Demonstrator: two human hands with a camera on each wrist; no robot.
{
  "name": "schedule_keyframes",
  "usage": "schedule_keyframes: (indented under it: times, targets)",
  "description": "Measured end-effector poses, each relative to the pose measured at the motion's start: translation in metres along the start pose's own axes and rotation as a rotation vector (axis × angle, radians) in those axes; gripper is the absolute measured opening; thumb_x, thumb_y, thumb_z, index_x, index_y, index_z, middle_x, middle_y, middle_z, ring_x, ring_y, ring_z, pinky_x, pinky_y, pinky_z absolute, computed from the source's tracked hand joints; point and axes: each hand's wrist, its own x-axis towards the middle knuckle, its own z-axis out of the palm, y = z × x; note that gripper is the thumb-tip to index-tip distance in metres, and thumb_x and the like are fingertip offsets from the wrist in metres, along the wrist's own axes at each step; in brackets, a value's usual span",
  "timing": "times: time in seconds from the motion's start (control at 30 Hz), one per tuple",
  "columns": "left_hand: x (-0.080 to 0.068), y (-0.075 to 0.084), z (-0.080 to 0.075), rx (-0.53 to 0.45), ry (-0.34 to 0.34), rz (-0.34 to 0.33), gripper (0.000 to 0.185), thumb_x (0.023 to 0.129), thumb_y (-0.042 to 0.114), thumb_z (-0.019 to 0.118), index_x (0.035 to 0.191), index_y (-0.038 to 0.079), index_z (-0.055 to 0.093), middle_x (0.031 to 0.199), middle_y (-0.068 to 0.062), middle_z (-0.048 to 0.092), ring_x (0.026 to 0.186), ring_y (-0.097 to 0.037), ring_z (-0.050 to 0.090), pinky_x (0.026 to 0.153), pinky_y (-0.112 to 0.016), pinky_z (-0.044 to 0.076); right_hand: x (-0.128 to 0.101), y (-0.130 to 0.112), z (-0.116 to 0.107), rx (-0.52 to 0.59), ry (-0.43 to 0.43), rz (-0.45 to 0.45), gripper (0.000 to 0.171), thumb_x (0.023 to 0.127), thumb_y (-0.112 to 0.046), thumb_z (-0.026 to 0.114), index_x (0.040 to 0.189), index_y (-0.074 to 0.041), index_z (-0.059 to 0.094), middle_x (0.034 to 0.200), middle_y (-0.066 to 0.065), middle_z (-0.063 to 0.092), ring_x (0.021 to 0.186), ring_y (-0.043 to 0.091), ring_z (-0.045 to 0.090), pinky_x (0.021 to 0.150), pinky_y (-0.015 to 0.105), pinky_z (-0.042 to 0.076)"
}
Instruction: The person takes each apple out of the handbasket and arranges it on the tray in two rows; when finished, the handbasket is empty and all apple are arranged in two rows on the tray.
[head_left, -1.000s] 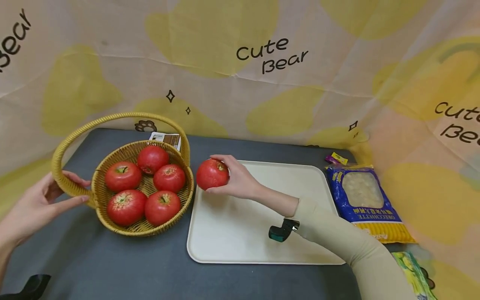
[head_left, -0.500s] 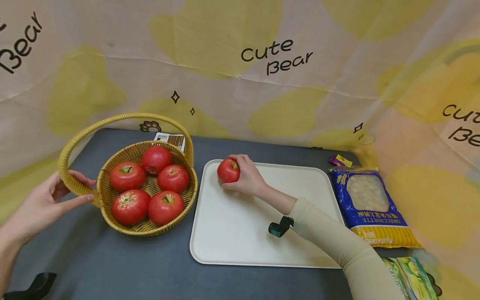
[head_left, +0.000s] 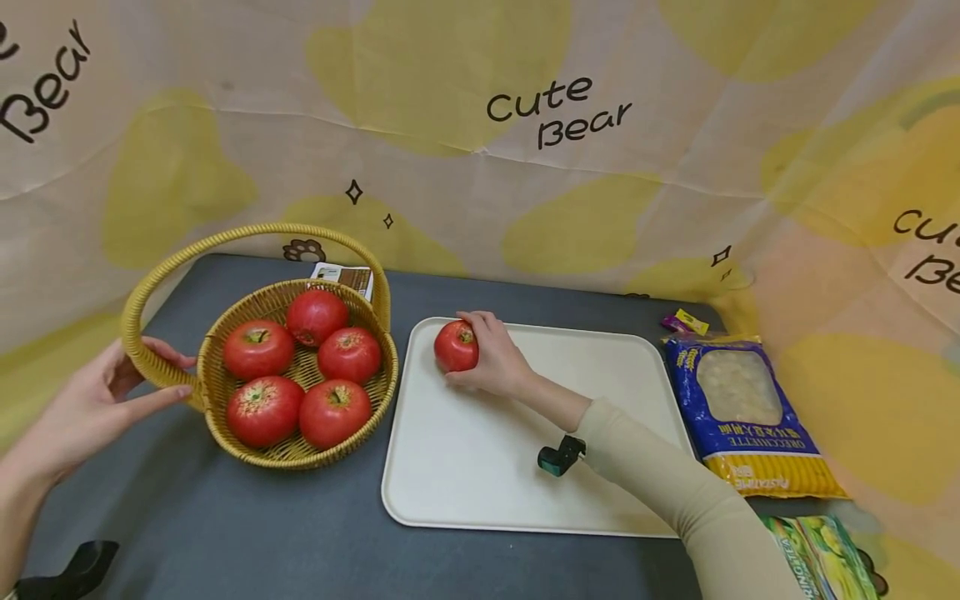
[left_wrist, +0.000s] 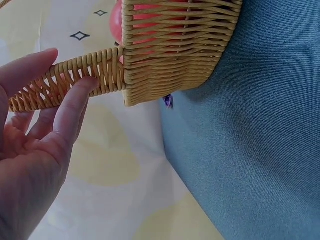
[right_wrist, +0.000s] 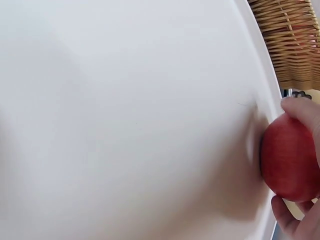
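Note:
My right hand (head_left: 495, 354) grips a red apple (head_left: 455, 346) at the far left corner of the white tray (head_left: 480, 475). In the right wrist view that apple (right_wrist: 290, 157) sits low against the tray, with thumb and fingers around it. On the left, a woven basket (head_left: 217, 425) with a tall handle holds several red apples (head_left: 265, 411). My left hand (head_left: 93, 408) holds the base of the handle; in the left wrist view its thumb and fingers (left_wrist: 75, 107) lie on either side of the wicker handle (left_wrist: 107, 67).
To the tray's right lies a blue and yellow pasta bag (head_left: 750, 417), with small candies (head_left: 684, 322) behind it. Nearer me is a green and yellow packet (head_left: 821, 554). A printed card or box (head_left: 345, 277) stands behind the basket. A patterned cloth (head_left: 450, 167) hangs behind the table.
My right hand has carried the apple rightward from beside the basket onto the far left corner of the tray. The left hand keeps its hold on the handle.

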Motion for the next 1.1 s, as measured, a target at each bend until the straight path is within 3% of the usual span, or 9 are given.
schedule_keyframes:
  times: [0.23, 0.5, 0.6, 0.73, 0.83, 0.97, 1.1]
  targets:
    - [-0.002, 0.000, 0.000, -0.001, 0.015, 0.006, 0.037, 0.083, -0.013, 0.069, 0.114, -0.003, 0.051, 0.103, 0.007, 0.065, 0.098, 0.003, 0.060, 0.078, -0.006, 0.043, 0.000, 0.000, -0.004, 0.094, 0.002, 0.002, 0.089, 0.072, -0.030, 0.087, 0.144, -0.009, 0.039, 0.137, 0.008, 0.044, 0.125, 0.022, 0.043, 0.094, 0.039, 0.050]
    - [-0.002, 0.001, -0.001, 0.010, 0.011, -0.005, 0.037, 0.084, -0.010, 0.070, 0.115, -0.003, 0.050, 0.104, 0.005, 0.065, 0.099, 0.003, 0.059, 0.078, -0.006, 0.043, 0.002, -0.003, -0.008, 0.071, 0.008, -0.016, 0.085, 0.073, -0.033, 0.085, 0.141, -0.008, 0.042, 0.136, 0.008, 0.046, 0.123, 0.023, 0.044, 0.094, 0.040, 0.049]
    - [0.000, 0.002, 0.000, 0.017, 0.005, 0.000, 0.037, 0.084, -0.009, 0.070, 0.115, -0.002, 0.051, 0.104, 0.003, 0.065, 0.099, 0.002, 0.059, 0.079, -0.006, 0.042, 0.003, -0.011, -0.017, 0.052, 0.050, -0.073, 0.078, 0.074, -0.036, 0.084, 0.139, -0.011, 0.047, 0.136, 0.005, 0.048, 0.124, 0.021, 0.042, 0.092, 0.039, 0.050]
    - [0.000, 0.002, 0.000, 0.018, 0.002, 0.000, 0.037, 0.084, -0.008, 0.070, 0.115, -0.002, 0.051, 0.103, 0.003, 0.065, 0.098, 0.001, 0.059, 0.079, -0.006, 0.043, 0.009, -0.037, -0.030, 0.094, 0.069, -0.238, 0.059, 0.078, -0.034, 0.081, 0.129, -0.016, 0.058, 0.133, 0.000, 0.052, 0.124, 0.015, 0.045, 0.091, 0.038, 0.052]
    - [0.000, 0.003, -0.001, 0.016, 0.006, -0.005, 0.037, 0.084, -0.008, 0.071, 0.115, -0.002, 0.051, 0.102, 0.005, 0.065, 0.097, 0.001, 0.060, 0.078, -0.006, 0.044, 0.016, -0.065, -0.033, 0.150, -0.062, -0.377, 0.046, 0.082, -0.029, 0.079, 0.123, -0.014, 0.063, 0.127, -0.002, 0.056, 0.118, 0.013, 0.050, 0.086, 0.033, 0.053]
    - [-0.001, 0.004, -0.001, 0.017, 0.007, 0.002, 0.037, 0.084, -0.008, 0.070, 0.115, -0.003, 0.051, 0.103, 0.005, 0.064, 0.098, 0.001, 0.060, 0.078, -0.006, 0.043, 0.026, -0.100, -0.024, 0.207, -0.352, -0.485, 0.043, 0.085, -0.025, 0.076, 0.123, -0.010, 0.063, 0.125, 0.000, 0.057, 0.113, 0.017, 0.052, 0.082, 0.026, 0.053]
    - [-0.001, 0.004, -0.001, 0.015, 0.007, 0.019, 0.037, 0.084, -0.009, 0.070, 0.115, -0.003, 0.051, 0.103, 0.002, 0.064, 0.098, 0.000, 0.060, 0.080, -0.006, 0.042, 0.037, -0.122, -0.005, 0.143, -0.545, -0.539, 0.043, 0.086, -0.025, 0.075, 0.125, -0.011, 0.061, 0.125, -0.001, 0.056, 0.114, 0.013, 0.049, 0.088, 0.020, 0.048]
